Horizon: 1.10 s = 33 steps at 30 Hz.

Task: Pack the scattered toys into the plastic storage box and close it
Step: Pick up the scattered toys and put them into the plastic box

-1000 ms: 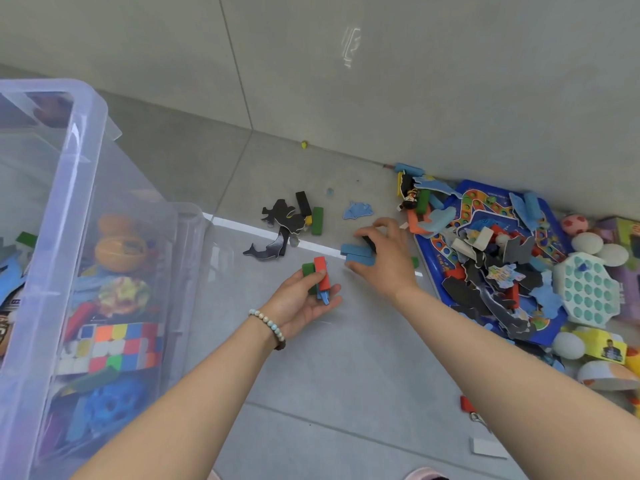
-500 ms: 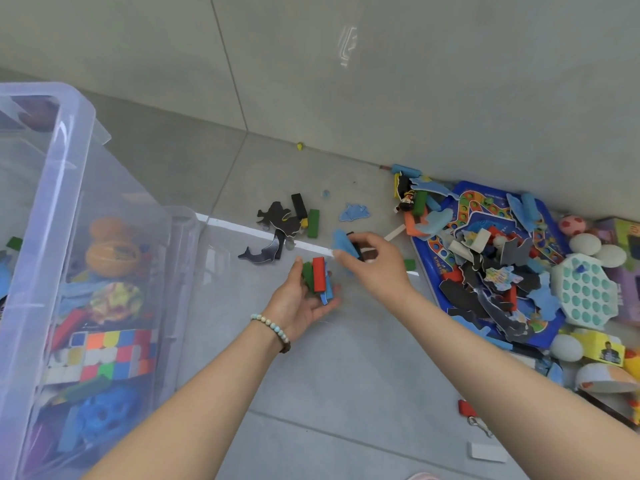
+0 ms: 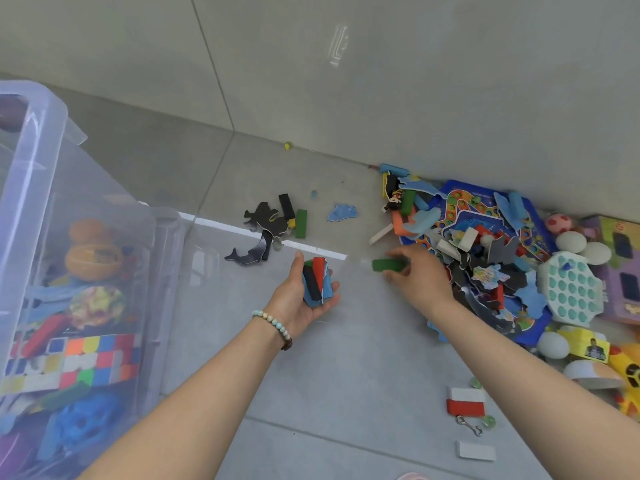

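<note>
Entry: green block [image 3: 387, 265], newly taken at the edge of the toy pile [image 3: 485, 258]; storage box [image 3: 34, 150] open at left, part filled.
Left hand [image 3: 304, 296] is cupped round a stack of blocks [image 3: 317, 282], enlarged by a blue piece just added. Right hand [image 3: 415, 277], gone back since, pinches the green block, whose long axis lies crosswise, free end toward the left hand.

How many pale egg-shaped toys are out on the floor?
3 pale egg-shaped toys: two side by side beyond the white-and-teal pop-bubble toy, one nearer, beside the yellow roll. The pile may hide more.
</note>
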Tool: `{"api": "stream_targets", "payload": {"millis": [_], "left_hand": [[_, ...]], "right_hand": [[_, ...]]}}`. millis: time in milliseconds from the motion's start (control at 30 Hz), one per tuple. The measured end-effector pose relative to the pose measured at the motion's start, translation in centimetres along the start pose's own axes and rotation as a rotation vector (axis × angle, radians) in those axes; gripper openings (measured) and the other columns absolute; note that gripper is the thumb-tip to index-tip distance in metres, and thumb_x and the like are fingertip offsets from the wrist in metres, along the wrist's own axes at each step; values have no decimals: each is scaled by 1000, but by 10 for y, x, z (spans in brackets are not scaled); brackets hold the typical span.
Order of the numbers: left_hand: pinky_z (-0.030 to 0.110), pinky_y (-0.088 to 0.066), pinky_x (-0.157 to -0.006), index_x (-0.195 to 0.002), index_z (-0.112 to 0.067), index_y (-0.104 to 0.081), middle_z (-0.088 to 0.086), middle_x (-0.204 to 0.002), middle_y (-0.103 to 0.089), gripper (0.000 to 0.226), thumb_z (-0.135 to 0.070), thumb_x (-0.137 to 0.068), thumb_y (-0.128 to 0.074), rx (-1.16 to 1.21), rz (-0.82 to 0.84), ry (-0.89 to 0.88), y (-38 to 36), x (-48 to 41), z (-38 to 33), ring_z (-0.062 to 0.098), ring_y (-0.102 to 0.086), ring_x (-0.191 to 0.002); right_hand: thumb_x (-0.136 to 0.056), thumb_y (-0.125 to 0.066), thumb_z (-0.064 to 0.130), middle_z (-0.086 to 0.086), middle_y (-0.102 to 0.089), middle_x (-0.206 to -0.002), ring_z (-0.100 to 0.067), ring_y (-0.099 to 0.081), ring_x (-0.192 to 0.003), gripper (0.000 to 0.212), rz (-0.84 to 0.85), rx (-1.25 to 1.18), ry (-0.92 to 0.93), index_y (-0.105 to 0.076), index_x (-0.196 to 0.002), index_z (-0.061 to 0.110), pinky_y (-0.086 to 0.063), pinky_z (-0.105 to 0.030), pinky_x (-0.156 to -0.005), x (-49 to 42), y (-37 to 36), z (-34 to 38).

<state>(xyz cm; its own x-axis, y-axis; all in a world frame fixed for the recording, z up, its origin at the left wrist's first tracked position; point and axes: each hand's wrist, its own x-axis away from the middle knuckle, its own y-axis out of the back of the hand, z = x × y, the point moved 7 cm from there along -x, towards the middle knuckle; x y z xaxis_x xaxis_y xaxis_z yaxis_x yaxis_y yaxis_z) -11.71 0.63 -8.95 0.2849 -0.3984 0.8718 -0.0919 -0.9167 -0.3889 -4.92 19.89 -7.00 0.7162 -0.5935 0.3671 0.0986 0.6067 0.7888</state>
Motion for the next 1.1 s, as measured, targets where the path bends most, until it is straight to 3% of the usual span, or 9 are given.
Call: {"api": "stream_targets", "payload": {"millis": [100, 267, 433, 567, 700, 800, 867, 933, 1100], "left_hand": [[40, -53, -76, -102, -5, -56, 11, -101, -60, 49, -50, -93, -40, 8, 17, 22, -3, -1, 4, 24, -61, -89], [40, -54, -80, -126, -8, -51, 13, -115, -62, 61, -56, -93, -32, -10, 118, 20, -13, -6, 5, 26, -63, -99], [35, -59, -60, -128, -4, -50, 12, -106, -59, 61, -53, -93, -37, 32, 94, 20, -17, -7, 0, 23, -62, -89], [36, -59, -58, -132, -4, -47, 12, -107, -59, 61, -51, -93, -40, 45, 70, 26, -14, -12, 0, 24, -61, -89], [36, -58, -61, -128, -4, -49, 11, -106, -59, 58, -49, -93, -43, 62, 67, 23, -13, -12, 1, 25, -61, -90], [30, -59, -64, -123, -6, -53, 14, -114, -58, 56, -51, -92, -43, 26, 118, -14, -16, -1, -9, 25, -58, -99], [24, -58, -63, -112, -10, -59, 13, -112, -60, 51, -54, -90, -44, -44, 163, -73, -21, 15, -22, 20, -58, -95], [20, -56, -60, -97, -16, -60, 7, -97, -61, 43, -55, -88, -47, -120, 179, -121, -24, 41, -34, 13, -58, -82], [16, -52, -56, -97, -18, -62, 1, -83, -63, 47, -60, -85, -47, -215, 259, -222, -24, 123, -71, 8, -56, -70]], "right_hand": [[-82, -69, 25, -2, -64, -102, -15, -58, -86, 21, -35, -32, -8, -66, -100, 17, -48, -30, -76, 1, -3, 6], [-76, -76, 26, 5, -65, -84, -4, -53, -61, 20, 131, -555, 96, -67, -94, 20, -47, -18, -59, 17, -13, 61], [-89, -59, 34, -4, -62, -97, -13, -58, -84, 28, -60, -295, 37, -61, -112, 18, -43, -24, -70, -9, 4, 54], [-97, -41, 33, -11, -56, -124, -28, -54, -111, 35, 119, -51, -82, -51, -125, 17, -45, -35, -91, -30, -15, 34], [-96, -47, 25, -5, -63, -103, -19, -59, -91, 22, 69, -192, 77, -61, -106, 10, -44, -27, -77, -15, -9, 54], [-96, -49, 22, 5, -57, -79, 0, -52, -67, 17, 232, -523, 227, -60, -91, 10, -41, -10, -58, 25, 3, 98], [-98, -44, 23, 9, -52, -72, 5, -49, -61, 24, 365, -523, 283, -58, -89, 5, -38, -5, -52, 51, 10, 122], [-99, -40, 26, 11, -51, -71, 3, -47, -62, 28, 417, -456, 314, -57, -89, 6, -35, -4, -53, 69, 20, 140], [-101, -34, 30, 5, -54, -79, -9, -50, -71, 30, 455, -374, 334, -56, -87, 14, -37, -19, -59, 103, 57, 201]]}}
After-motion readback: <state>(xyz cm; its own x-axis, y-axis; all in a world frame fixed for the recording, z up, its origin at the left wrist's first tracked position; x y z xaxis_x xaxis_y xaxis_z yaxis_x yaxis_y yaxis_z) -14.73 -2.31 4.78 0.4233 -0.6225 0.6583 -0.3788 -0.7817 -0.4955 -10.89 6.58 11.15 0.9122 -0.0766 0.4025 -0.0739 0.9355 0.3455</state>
